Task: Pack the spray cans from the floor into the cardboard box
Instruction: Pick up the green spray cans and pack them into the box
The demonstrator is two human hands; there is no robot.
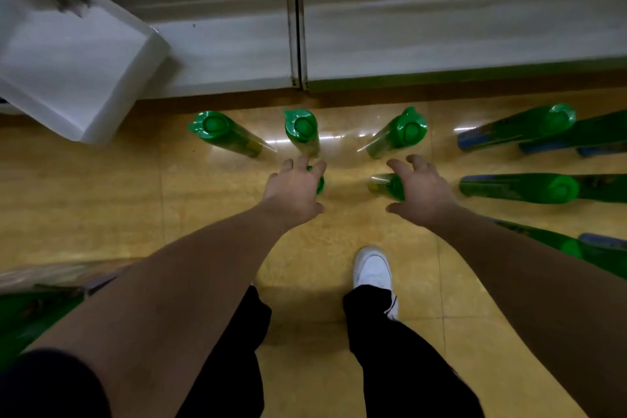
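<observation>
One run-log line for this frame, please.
phase: reach | left hand: open over green-capped spray can | right hand: open over second can | grasped: none

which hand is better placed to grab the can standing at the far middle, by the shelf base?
Left, probably. The left hand has open fingers reaching just short of that middle can. The right hand hovers open over a nearer can, off to the side.

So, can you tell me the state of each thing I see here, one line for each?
Left hand: open, over a green-capped spray can, no grip yet.
Right hand: open, over another can.
Three spray cans in the back row: upright on the floor.
Cans at right: standing, untouched.
White box: tilted, open.
</observation>
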